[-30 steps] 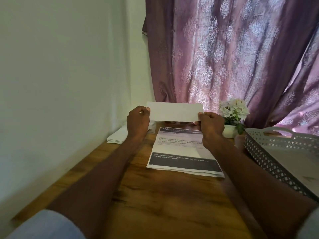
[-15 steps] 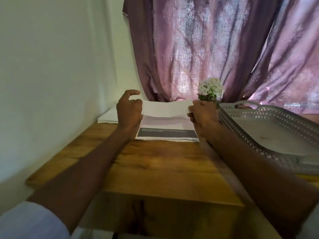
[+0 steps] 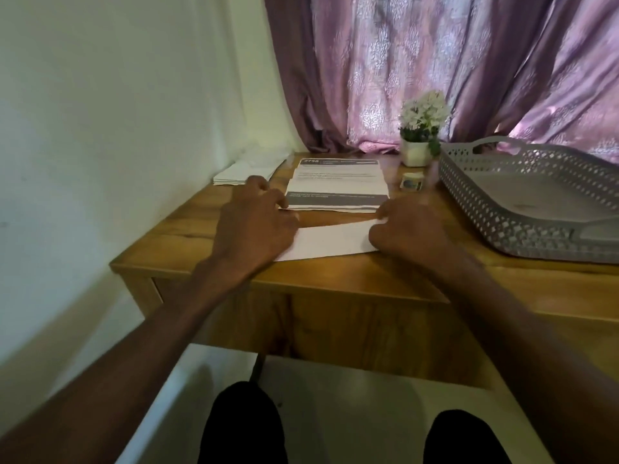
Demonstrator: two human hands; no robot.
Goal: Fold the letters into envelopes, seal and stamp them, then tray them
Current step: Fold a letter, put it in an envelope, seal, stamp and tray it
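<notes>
A white envelope lies flat on the wooden desk near its front edge, slightly skewed, with a hand on each end. The left hand rests on the envelope's left end, its fingers bent and reaching toward the stack of printed letters just beyond; whether they pinch anything cannot be told. The right hand covers the right end, fingers curled down onto the envelope's far right corner, gripping it. The letters lie farther back, centred on the desk. To their left, against the wall, sits a pile of blank envelopes. To the right stands a small roll of stamps, behind it a potted white flower. A grey perforated tray occupies the right side.
</notes>
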